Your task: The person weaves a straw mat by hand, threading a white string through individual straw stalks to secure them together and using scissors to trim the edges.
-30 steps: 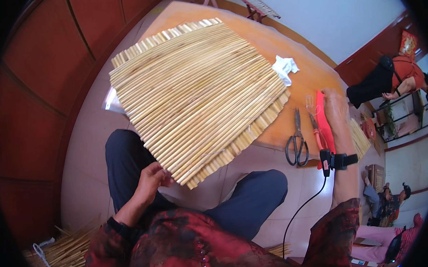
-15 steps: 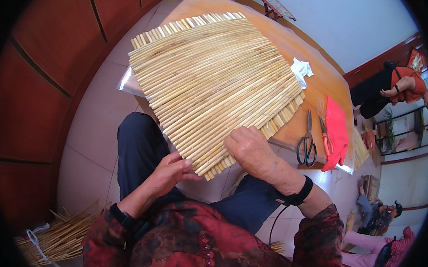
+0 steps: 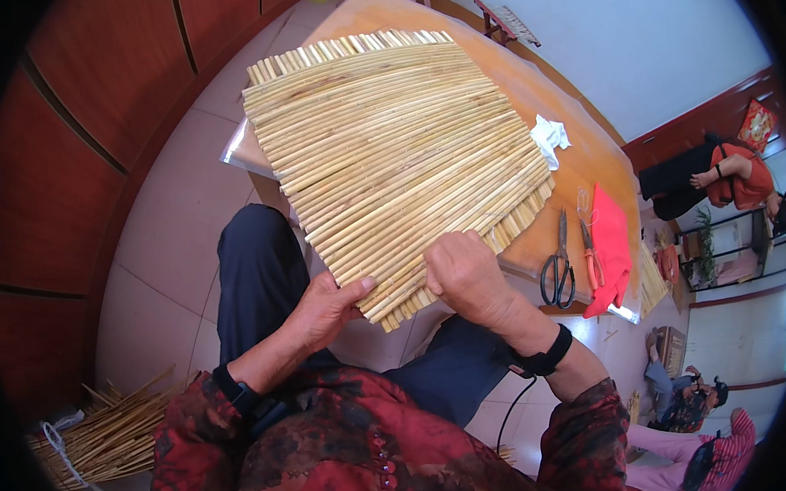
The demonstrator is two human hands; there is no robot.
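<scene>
A mat of straw-coloured reed stalks (image 3: 397, 156) lies across the table and juts over its near edge toward my lap. The stalks are set side by side, and a second layer sticks out crosswise along the far and right edges. My left hand (image 3: 323, 307) holds the mat's near left corner, thumb on top and fingers underneath. At the near right edge, my right hand (image 3: 467, 273) is closed in a fist over the stalks. Whatever lies inside that fist is hidden.
Right of the mat, the wooden table (image 3: 526, 78) bears a crumpled white tissue (image 3: 549, 137), black-handled scissors (image 3: 558, 268), red-handled pliers (image 3: 591, 255) and a red cloth (image 3: 608, 243). A tied bundle of stalks (image 3: 118, 433) lies on the floor at left. Other people (image 3: 736, 179) are at the right.
My left thumb now lies flatter and further onto the mat's corner. My right fist has shifted slightly right and turned. The whole view has tilted a little.
</scene>
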